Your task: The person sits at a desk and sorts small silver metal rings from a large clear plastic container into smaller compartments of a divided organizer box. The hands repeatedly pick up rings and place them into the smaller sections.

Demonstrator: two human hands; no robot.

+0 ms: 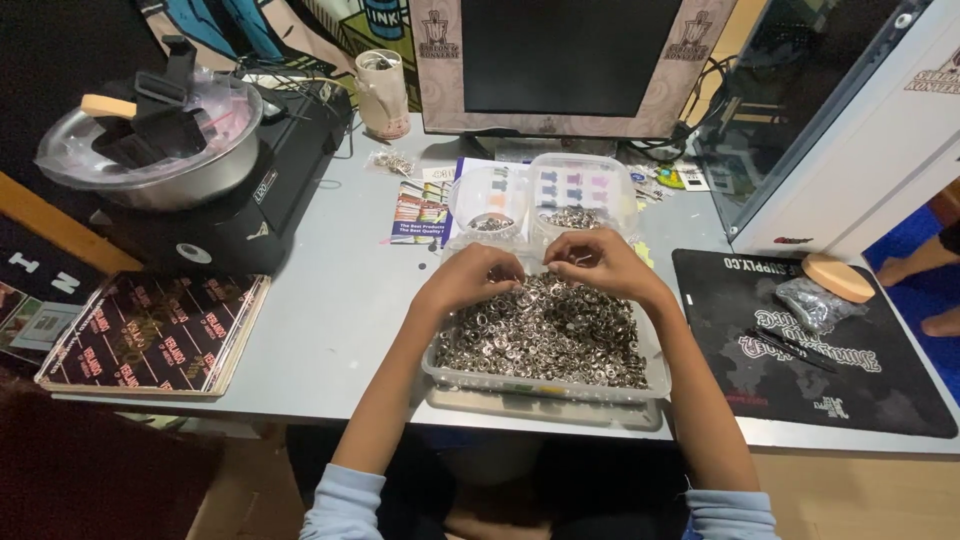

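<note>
Hands over a tray of small metal rings

Hands meet above the far edge of a clear plastic tray (655, 385) that sits at the near-centre of the grey worktop (330, 300); the tray is heaped with small silvery metal rings (545, 335). The left hand (478, 275) hovers at about 11 o'clock over the heap, fingers curled down with their tips together on the rings; whether its grip is clamped on any single ring cannot be told. The right hand (600, 262) lies just beside it at about 1 o'clock, fingertips pinched together on something too small to make out; the two hands nearly touch.

At 12 o'clock beyond the hands stand two clear tubs, a round tub (487, 200) and a squarer tub (583, 195), each with a few rings at the bottom; behind them rises a dark monitor (570, 55). At 10 o'clock a steel bowl (150, 160) rests on a black machine (250, 200); at 9 o'clock lies a stack of dark printed cards (155, 335). At 3 o'clock a black mat (800, 350) carries a small bag of metal parts (812, 303) and a tan round pad (838, 277).
</note>
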